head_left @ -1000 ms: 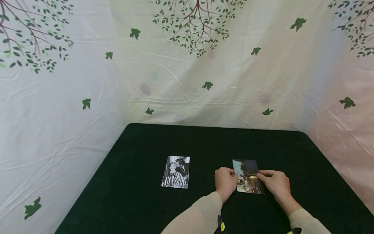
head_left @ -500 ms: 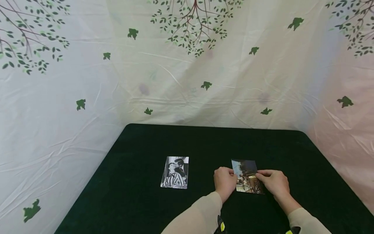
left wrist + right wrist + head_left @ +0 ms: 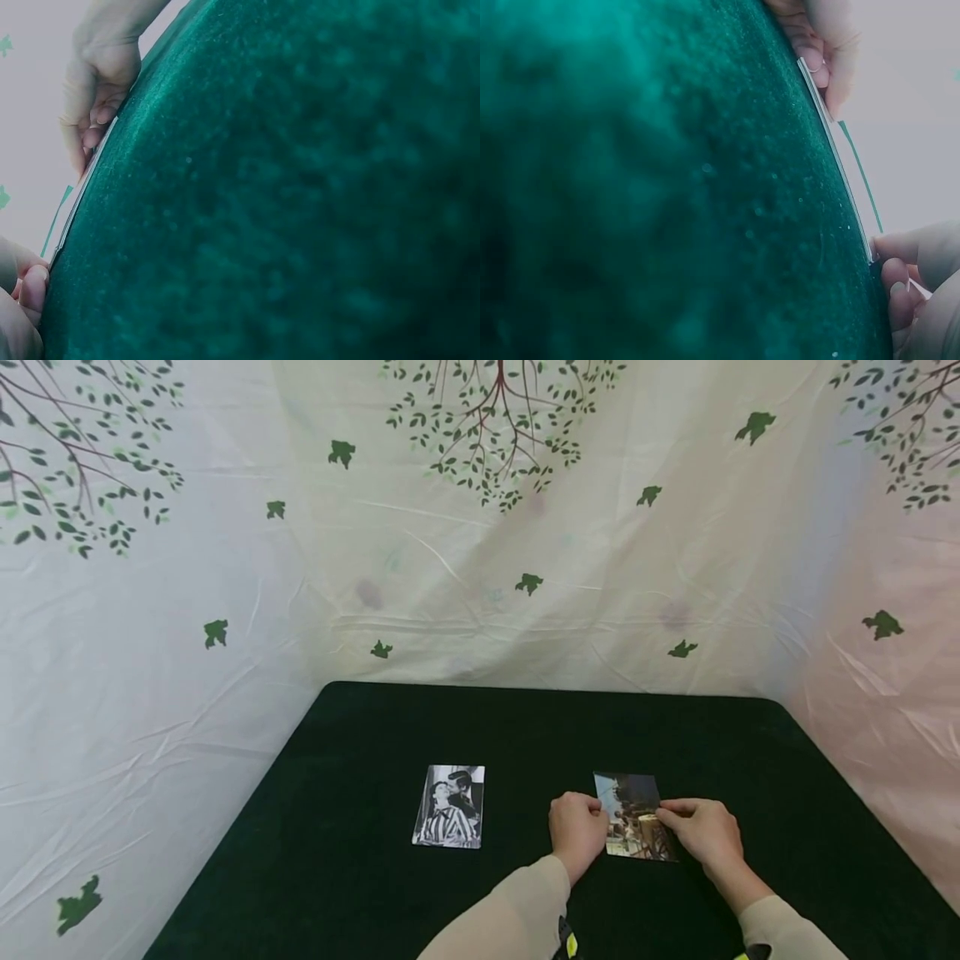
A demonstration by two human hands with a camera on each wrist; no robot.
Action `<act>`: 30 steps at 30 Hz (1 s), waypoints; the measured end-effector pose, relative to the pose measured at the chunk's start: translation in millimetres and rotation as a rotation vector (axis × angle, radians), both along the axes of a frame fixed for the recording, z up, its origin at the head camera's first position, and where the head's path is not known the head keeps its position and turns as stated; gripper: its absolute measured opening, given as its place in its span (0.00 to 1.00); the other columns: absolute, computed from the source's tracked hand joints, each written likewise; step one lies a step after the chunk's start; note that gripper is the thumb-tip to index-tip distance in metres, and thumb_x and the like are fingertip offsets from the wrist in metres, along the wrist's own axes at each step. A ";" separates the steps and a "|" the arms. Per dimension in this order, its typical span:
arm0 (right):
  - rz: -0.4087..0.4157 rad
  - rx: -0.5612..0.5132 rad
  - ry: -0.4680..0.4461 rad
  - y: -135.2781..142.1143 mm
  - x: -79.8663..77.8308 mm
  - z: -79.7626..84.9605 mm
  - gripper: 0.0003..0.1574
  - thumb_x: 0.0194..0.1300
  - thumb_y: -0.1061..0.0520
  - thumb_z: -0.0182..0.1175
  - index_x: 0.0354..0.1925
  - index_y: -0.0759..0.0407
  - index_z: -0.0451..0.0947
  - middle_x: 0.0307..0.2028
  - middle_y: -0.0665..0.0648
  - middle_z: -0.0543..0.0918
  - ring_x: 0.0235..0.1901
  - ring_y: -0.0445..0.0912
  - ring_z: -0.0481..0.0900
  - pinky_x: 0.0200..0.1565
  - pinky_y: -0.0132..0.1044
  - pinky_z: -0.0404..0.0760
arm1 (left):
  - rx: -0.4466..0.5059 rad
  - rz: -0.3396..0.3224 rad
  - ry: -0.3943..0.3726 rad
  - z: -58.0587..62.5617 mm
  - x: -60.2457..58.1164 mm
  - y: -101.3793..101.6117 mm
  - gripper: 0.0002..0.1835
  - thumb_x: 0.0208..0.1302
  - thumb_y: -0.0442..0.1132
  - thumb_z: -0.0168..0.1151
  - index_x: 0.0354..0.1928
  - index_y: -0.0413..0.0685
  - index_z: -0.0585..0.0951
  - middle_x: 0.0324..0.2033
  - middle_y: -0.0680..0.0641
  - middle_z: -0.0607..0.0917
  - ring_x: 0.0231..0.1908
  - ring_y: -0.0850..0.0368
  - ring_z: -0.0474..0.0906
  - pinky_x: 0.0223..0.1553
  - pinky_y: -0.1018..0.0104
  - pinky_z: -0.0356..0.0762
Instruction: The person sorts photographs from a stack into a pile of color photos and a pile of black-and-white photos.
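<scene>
In the head view, a color photo card (image 3: 633, 820) lies on the dark green table, showing a blue sky patch and a brownish scene. My left hand (image 3: 577, 827) pinches its left edge, and my right hand (image 3: 707, 833) pinches the right edge between thumb and fingers. Seen edge-on in the right wrist view, the cards (image 3: 840, 165) look like a thin layered stack, close on the cloth. The left wrist view has the left hand (image 3: 19, 304) at the lower left corner. To the left lies a black-and-white photo card (image 3: 450, 810) of two people, touched by neither hand.
A dark green cloth (image 3: 300, 877) covers the table, whose far edge meets a pale hanging curtain (image 3: 450, 568) printed with branches and green leaves. More curtain hangs along the left and right sides.
</scene>
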State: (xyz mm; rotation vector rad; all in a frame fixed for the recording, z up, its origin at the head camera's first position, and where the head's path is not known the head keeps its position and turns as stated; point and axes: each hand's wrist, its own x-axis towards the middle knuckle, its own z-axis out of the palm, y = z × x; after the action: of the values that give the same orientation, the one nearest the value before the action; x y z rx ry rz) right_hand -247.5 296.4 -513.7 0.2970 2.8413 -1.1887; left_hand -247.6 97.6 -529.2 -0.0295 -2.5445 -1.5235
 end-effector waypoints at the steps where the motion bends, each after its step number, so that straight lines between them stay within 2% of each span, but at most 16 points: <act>1: 0.001 -0.002 0.002 0.4 0.0 0.0 0.22 0.64 0.45 0.62 0.49 0.58 0.83 0.51 0.67 0.80 0.47 0.56 0.76 0.38 0.47 0.73 | -0.001 -0.001 0.003 -0.2 -0.2 0.1 0.05 0.57 0.32 0.66 0.32 0.47 0.89 0.24 0.57 0.85 0.25 0.68 0.72 0.31 0.70 0.72; 8: 0.005 -0.016 -0.008 2.2 2.1 0.5 0.23 0.64 0.43 0.62 0.49 0.57 0.83 0.53 0.67 0.79 0.48 0.56 0.75 0.39 0.47 0.72 | 0.003 0.012 0.010 0.5 2.1 0.7 0.05 0.57 0.33 0.67 0.33 0.47 0.90 0.31 0.54 0.87 0.32 0.68 0.78 0.36 0.67 0.77; 12: -0.001 -0.014 0.004 0.3 2.6 -0.1 0.23 0.63 0.42 0.63 0.48 0.57 0.84 0.52 0.66 0.80 0.49 0.56 0.75 0.40 0.48 0.72 | -0.002 0.022 0.026 0.8 2.4 -0.1 0.05 0.59 0.34 0.67 0.32 0.48 0.90 0.28 0.56 0.87 0.30 0.69 0.77 0.37 0.67 0.77; 15: -0.010 -0.011 0.014 -2.3 2.8 -0.6 0.23 0.63 0.43 0.63 0.47 0.57 0.84 0.52 0.66 0.80 0.49 0.56 0.76 0.40 0.48 0.72 | -0.002 0.029 0.047 1.6 2.0 -1.4 0.06 0.60 0.34 0.66 0.29 0.48 0.90 0.22 0.58 0.85 0.26 0.69 0.75 0.33 0.68 0.76; 18: -0.012 -0.013 0.015 -4.7 2.7 -0.3 0.22 0.63 0.44 0.63 0.47 0.57 0.84 0.51 0.66 0.81 0.47 0.55 0.76 0.39 0.47 0.72 | 0.009 0.038 0.048 2.9 1.6 -3.1 0.06 0.59 0.34 0.66 0.28 0.47 0.90 0.21 0.59 0.84 0.24 0.69 0.74 0.31 0.68 0.75; 25: 0.013 -0.021 0.023 -5.3 -0.6 4.2 0.23 0.65 0.44 0.61 0.49 0.59 0.83 0.50 0.66 0.81 0.45 0.54 0.76 0.36 0.43 0.74 | 0.062 0.011 -0.025 12.0 -1.8 -8.9 0.08 0.56 0.32 0.65 0.22 0.46 0.88 0.16 0.57 0.81 0.18 0.67 0.70 0.26 0.70 0.69; 28: 0.034 -0.062 0.010 -2.5 -1.4 6.7 0.26 0.66 0.43 0.59 0.52 0.61 0.80 0.50 0.66 0.80 0.42 0.52 0.78 0.35 0.41 0.76 | 0.095 -0.028 -0.065 19.9 -1.1 -14.9 0.03 0.56 0.33 0.66 0.29 0.44 0.88 0.22 0.57 0.83 0.22 0.68 0.72 0.28 0.70 0.72; 30: 0.047 -0.098 0.000 0.0 -1.2 8.7 0.29 0.68 0.43 0.58 0.55 0.63 0.77 0.50 0.66 0.79 0.41 0.51 0.79 0.34 0.40 0.78 | 0.107 -0.069 -0.093 27.8 -0.1 -21.1 0.04 0.58 0.34 0.66 0.34 0.43 0.87 0.24 0.57 0.82 0.24 0.67 0.74 0.29 0.69 0.74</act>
State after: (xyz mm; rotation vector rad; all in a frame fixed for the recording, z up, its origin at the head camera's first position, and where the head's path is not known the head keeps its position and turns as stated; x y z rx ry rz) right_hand -248.7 296.4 -505.1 0.2242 2.7619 -1.3129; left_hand -247.7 76.5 -501.4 -0.0336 -2.5521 -1.7239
